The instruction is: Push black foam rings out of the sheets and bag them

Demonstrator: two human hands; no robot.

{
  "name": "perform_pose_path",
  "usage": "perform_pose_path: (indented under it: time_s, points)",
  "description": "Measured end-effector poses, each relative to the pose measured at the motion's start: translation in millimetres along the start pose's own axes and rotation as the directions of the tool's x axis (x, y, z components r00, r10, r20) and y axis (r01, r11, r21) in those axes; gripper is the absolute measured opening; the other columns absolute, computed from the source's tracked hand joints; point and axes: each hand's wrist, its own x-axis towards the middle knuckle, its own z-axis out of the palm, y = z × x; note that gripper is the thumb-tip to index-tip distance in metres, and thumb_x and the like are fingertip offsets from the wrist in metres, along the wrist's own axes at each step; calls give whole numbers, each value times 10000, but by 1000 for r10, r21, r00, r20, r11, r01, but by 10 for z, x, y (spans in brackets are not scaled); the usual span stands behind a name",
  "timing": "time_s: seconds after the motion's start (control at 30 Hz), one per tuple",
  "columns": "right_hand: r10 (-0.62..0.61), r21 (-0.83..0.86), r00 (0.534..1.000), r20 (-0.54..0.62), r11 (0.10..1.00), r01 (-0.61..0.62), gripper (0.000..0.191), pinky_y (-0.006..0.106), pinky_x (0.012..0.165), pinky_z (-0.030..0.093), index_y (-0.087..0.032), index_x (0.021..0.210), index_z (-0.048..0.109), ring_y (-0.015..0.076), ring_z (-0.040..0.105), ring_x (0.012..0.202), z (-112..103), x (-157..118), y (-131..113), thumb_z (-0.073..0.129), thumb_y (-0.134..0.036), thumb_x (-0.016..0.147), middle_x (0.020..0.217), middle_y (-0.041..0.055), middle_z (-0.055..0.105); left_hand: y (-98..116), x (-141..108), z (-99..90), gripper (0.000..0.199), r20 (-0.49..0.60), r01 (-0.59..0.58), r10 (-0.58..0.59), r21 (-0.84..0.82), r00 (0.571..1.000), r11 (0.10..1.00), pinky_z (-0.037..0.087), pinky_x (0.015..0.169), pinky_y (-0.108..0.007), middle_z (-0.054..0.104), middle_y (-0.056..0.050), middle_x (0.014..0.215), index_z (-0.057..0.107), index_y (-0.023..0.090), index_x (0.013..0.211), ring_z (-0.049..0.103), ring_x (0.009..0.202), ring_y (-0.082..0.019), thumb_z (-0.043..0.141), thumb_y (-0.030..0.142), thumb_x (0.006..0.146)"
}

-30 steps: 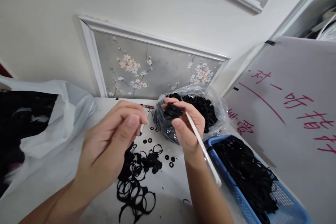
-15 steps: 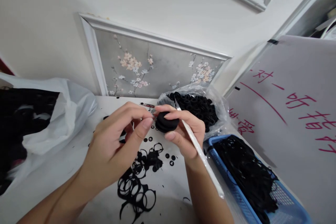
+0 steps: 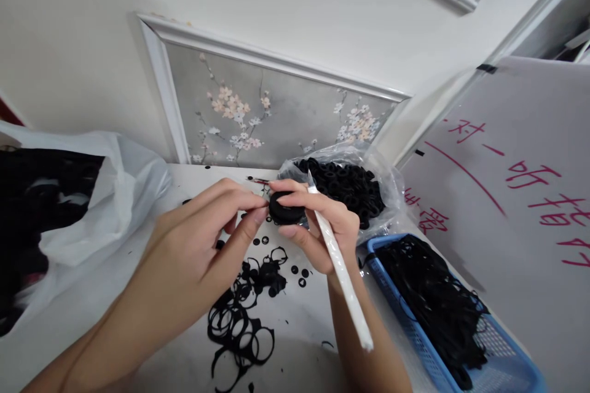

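Observation:
My right hand (image 3: 329, 221) grips a thick, round black ring (image 3: 286, 212), soft-looking, between fingers and thumb. A white-handled craft knife (image 3: 343, 276) is also tucked in that hand; its blade points up and away from me, and the handle slants down across the wrist. At the ring's left edge, thumb and forefinger of my left hand (image 3: 216, 227) are pinched together on it. Whether a small scrap sits in that pinch is hidden. Below the hands, black cut-out offcuts (image 3: 239, 331) and several small black discs (image 3: 295, 270) lie on the white table (image 3: 304, 344).
Behind my right hand stands a clear plastic bag (image 3: 391, 196) full of black rings (image 3: 364, 187). A blue basket (image 3: 511, 350) with black strips (image 3: 428, 301) is at right. At left sits a white bag (image 3: 138, 166) of black material. A written-on board (image 3: 520, 135) leans at right.
My left pinch has come up against the ring's edge. The ring has tilted and moved slightly left, and the knife handle has swung more upright.

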Motion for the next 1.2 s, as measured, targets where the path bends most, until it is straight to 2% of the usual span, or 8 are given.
perform_pose_path:
  time_s: [0.23,0.4,0.57,0.73,0.87,0.97,1.1,1.2]
  points:
    - [-5,-131,996,91,991,17,313,411,985,521,-265,1141,653,221,644,1140,-35,7,-5,662,-154,849,1232,53,680,-134,48,-62,177,158,130,-126,-18,979,991,340,478,-245,552,21,703,565,236,821,457,537,-117,476,336,937]
    - [8,-220,991,136,975,23,276,398,981,526,-270,1146,640,215,636,1161,-38,15,5,627,-192,881,1266,55,667,-264,107,-103,279,401,380,-310,-105,862,919,315,423,-213,458,36,613,552,250,850,425,501,-114,438,488,941]
    - [-3,-202,989,147,979,33,313,389,992,516,-258,1169,636,216,623,1187,-37,16,17,641,-170,869,1287,68,654,-341,127,-71,315,489,537,-394,-193,778,821,240,361,-195,366,58,502,546,235,837,335,413,-97,454,528,912]
    - [47,-171,993,110,985,-28,318,408,1022,498,-287,1164,648,217,623,1184,-15,-1,37,658,-193,860,1288,38,654,-296,111,-45,270,405,457,-381,-106,831,883,266,357,-186,395,56,504,511,226,788,361,408,-95,441,451,919]
    - [231,15,971,68,972,-233,293,412,1025,500,-296,1120,682,232,616,1195,15,4,42,706,-285,828,1236,25,685,-223,109,-20,215,327,331,-302,-33,895,943,276,366,-183,401,61,527,465,221,776,350,412,-86,418,371,923]
    - [366,244,928,72,895,-373,278,419,926,557,-289,1095,694,245,671,1092,60,10,63,702,-341,822,1170,36,711,-179,133,4,196,244,265,-268,44,932,963,284,384,-186,419,59,544,444,216,745,356,433,-87,426,327,904]
    - [407,525,913,20,773,-356,274,407,795,591,-269,1044,701,209,724,796,111,7,114,711,-390,798,1019,43,747,-168,152,14,178,184,244,-253,75,950,967,304,401,-200,459,64,532,478,220,765,381,432,-93,427,321,902]
    - [459,602,888,25,702,-380,300,395,751,595,-249,1031,695,197,712,739,108,12,133,713,-419,784,976,56,750,-179,119,2,244,88,253,-253,12,963,967,312,406,-213,428,62,500,436,220,725,384,430,-98,380,329,936]
